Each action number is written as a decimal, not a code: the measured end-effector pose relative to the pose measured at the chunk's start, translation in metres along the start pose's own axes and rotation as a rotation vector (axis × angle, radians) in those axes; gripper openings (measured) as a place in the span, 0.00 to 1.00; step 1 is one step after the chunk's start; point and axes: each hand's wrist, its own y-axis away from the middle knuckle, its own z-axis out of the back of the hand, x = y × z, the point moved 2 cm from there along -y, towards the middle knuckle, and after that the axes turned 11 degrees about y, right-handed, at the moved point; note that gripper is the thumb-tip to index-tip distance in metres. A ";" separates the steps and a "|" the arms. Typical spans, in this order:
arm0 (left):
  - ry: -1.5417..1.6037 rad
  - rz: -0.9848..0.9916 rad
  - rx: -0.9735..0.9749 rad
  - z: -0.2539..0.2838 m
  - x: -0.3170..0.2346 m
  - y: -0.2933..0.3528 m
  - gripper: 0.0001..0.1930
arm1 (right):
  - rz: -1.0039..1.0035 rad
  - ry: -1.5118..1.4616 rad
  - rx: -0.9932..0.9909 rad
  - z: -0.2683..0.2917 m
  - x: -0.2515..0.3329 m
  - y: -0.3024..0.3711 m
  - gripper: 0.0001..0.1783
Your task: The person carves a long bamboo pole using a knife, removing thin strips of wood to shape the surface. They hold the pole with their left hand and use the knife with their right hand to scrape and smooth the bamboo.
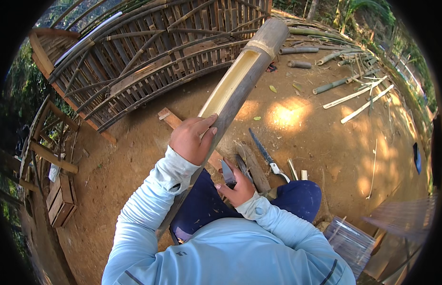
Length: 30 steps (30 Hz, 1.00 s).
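Observation:
A thick bamboo pole [240, 90] slants across my lap, its far end raised away from me. A long slot [228, 83] has been cut into its wall, showing the pale inside. My left hand [192, 137] is wrapped round the pole at the near end of the slot, thumb and fingers on its edges. Close to my right knee, my right hand [237, 188] grips a knife [228, 172] by its dark handle, blade pointing up and apart from the pole. The lower part of the pole is partly hidden by my left arm.
On the dirt beyond my knees lie a curved saw [263, 149] with a white handle, a wooden plank [171, 118] and a split log [253, 166]. Bamboo pieces [330, 85] are scattered at far right. A slatted bamboo bench [149, 66] stands ahead, a wooden crate [61, 202] at left.

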 end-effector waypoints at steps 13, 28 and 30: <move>-0.035 -0.053 0.059 -0.021 -0.010 -0.046 0.18 | -0.114 0.065 -0.001 0.003 -0.016 0.015 0.42; -0.164 -0.014 0.132 -0.064 -0.028 -0.149 0.21 | -0.196 0.044 -0.020 0.003 -0.041 0.028 0.44; -0.159 -0.021 0.117 -0.070 -0.029 -0.159 0.21 | -0.218 0.061 -0.024 0.004 -0.045 0.030 0.44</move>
